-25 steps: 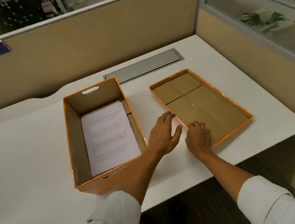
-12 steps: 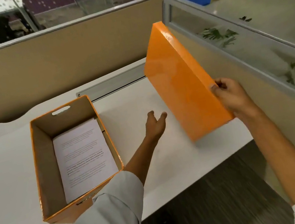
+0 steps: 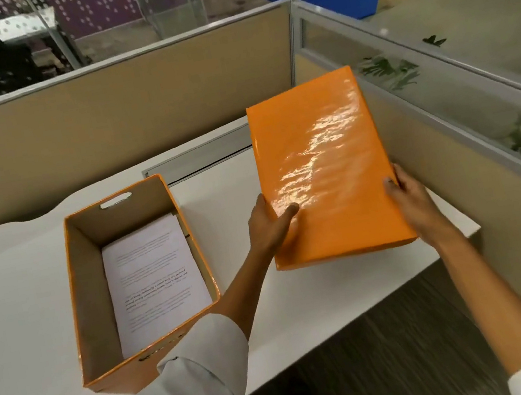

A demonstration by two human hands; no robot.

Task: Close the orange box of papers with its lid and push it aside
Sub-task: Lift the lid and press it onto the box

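At the left of the surface [image 3: 8,294] stands the orange box [image 3: 108,370], open at the top, with the papers [image 3: 151,279] lying flat on its floor and a cut-out handle in its far wall. To its right we hold the lid [image 3: 323,168] raised above the surface, glossy orange top facing us, tilted so that its far end stands higher than its near end. Half a second ago the lid stood nearly on edge, gripped by our right hand alone, while our left hand reached open toward it; a second ago it lay upside down on the surface. The lid is now turned right side up and supported on both sides, so we judge the flip complete and the next step to be carrying it left over the box. Our left hand [image 3: 268,227] grips the lid's left edge, thumb pressed flat on the top face and fingers hidden beneath; its forearm crosses above the box's near right corner. Our right hand [image 3: 409,202] clasps the right edge near the lid's near corner, thumb on top and fingers curled around the rim. The box remains uncovered and has not yet been pushed aside.
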